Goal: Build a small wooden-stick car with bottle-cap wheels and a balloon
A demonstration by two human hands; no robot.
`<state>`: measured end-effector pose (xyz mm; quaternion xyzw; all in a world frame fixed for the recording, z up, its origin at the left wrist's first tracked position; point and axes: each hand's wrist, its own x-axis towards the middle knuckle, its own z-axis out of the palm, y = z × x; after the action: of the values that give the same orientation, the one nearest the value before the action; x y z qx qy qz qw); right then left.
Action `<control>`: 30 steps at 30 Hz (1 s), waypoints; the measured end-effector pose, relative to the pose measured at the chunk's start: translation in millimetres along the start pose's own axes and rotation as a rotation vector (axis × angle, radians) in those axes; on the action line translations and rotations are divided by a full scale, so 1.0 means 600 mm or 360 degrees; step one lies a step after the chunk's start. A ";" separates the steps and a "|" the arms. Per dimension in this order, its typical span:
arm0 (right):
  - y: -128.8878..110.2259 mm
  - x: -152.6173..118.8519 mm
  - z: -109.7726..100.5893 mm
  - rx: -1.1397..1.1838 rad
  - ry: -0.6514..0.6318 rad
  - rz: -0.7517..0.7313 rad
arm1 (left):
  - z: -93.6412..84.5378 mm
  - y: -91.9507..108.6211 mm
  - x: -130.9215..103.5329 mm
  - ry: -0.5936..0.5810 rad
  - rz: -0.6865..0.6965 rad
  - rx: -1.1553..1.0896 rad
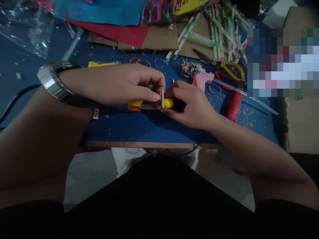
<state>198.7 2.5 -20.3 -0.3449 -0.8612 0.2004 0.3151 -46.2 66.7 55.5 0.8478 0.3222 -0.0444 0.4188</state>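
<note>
Over the blue table my two hands meet at a small craft piece made of thin wooden sticks and round yellow and orange parts. My left hand [143, 83], with a metal watch on its wrist, is closed with thumb and fingers at a short upright wooden stick [162, 99]. My right hand [191, 103] is closed around the same piece, beside a yellow round part [168, 103]. Below my left hand, an orange round part [134, 108] shows at the piece's other end, with thin sticks between. My fingers hide much of the joint.
A pink glue gun [203, 79], scissors with yellow handles [233, 69] and a red-handled tool [234, 105] lie to the right. Wrapped chopsticks [219, 36] and cardboard [149, 39] are at the back. Rubber bands [159, 63] lie beyond my hands. The table's front edge [149, 144] is near me.
</note>
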 end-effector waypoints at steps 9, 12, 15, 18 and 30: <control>-0.008 -0.001 -0.006 0.0004 -0.0084 0.0062 | -0.002 0.000 -0.003 0.0017 -0.0025 0.0037; -0.008 -0.001 -0.006 0.0008 -0.0062 0.0058 | -0.002 -0.002 -0.002 0.0017 -0.0061 0.0076; -0.006 -0.001 -0.003 0.0007 -0.0020 0.0035 | -0.001 -0.004 -0.003 0.0037 -0.0087 0.0105; -0.003 -0.001 0.001 0.0009 0.0001 0.0022 | -0.001 -0.004 -0.003 0.0036 -0.0079 0.0118; -0.001 -0.004 -0.005 -0.0012 -0.0001 0.0024 | -0.004 0.002 0.000 0.0003 -0.0095 0.0098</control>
<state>201.7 0.8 -18.5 -0.3524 -0.8594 0.1995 0.3120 -46.0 68.0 58.0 0.8503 0.3463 -0.0659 0.3907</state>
